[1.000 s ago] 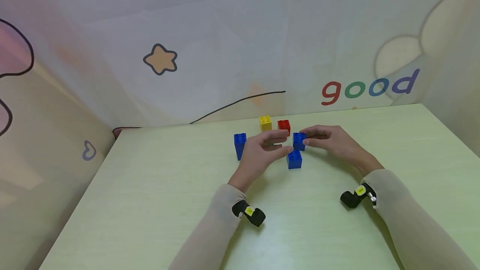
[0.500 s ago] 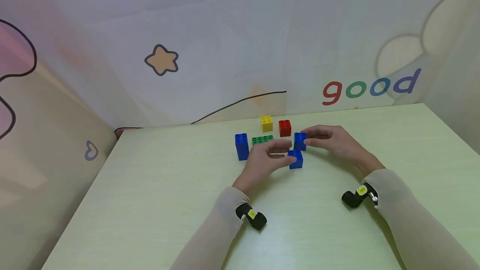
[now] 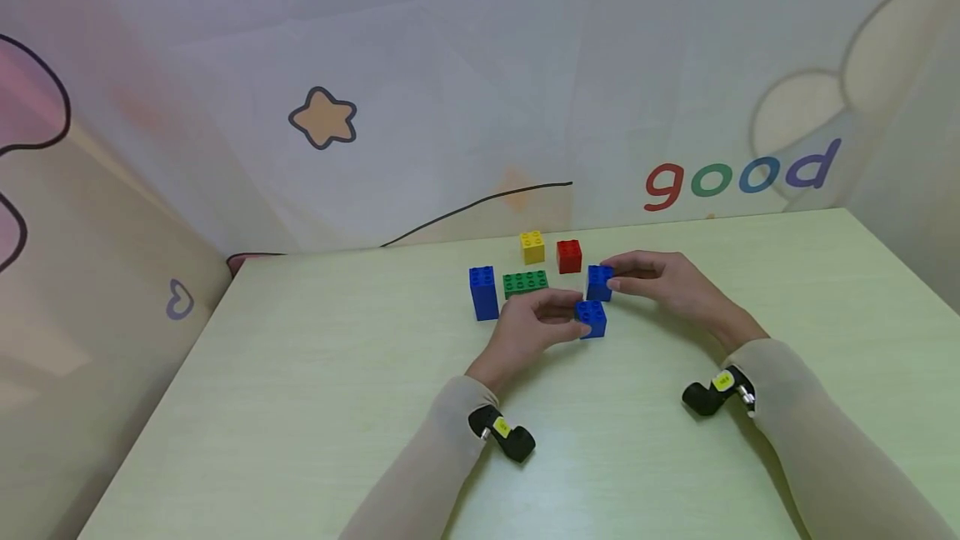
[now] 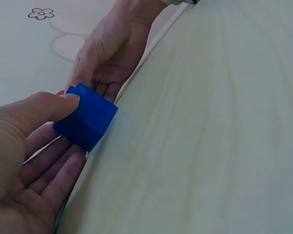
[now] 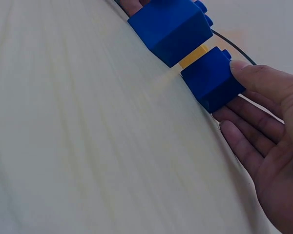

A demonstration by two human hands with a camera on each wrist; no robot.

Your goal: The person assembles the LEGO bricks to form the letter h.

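Note:
My left hand [image 3: 525, 332] pinches a blue brick [image 3: 591, 319] between thumb and fingers; in the left wrist view the thumb lies on the near face of this blue brick [image 4: 90, 117]. Just behind it, a second blue brick [image 3: 599, 282] is held at its right side by my right hand [image 3: 667, 286]. The right wrist view shows that second brick [image 5: 212, 80] between thumb and fingertips, with the left hand's brick [image 5: 171, 29] beside it. Both bricks are upright, studs on top, close over or on the table.
Beyond the left hand lies a green brick [image 3: 525, 282], partly hidden by the fingers. A tall blue block [image 3: 483, 294] stands left of it. A yellow brick [image 3: 532, 247] and a red brick [image 3: 569, 257] stand near the table's back edge, before the printed backdrop [image 3: 450, 107].
My left hand has moved slightly right and nearer, from hovering beside the front blue brick to pinching it. The green brick has come into view. The right hand keeps its hold.

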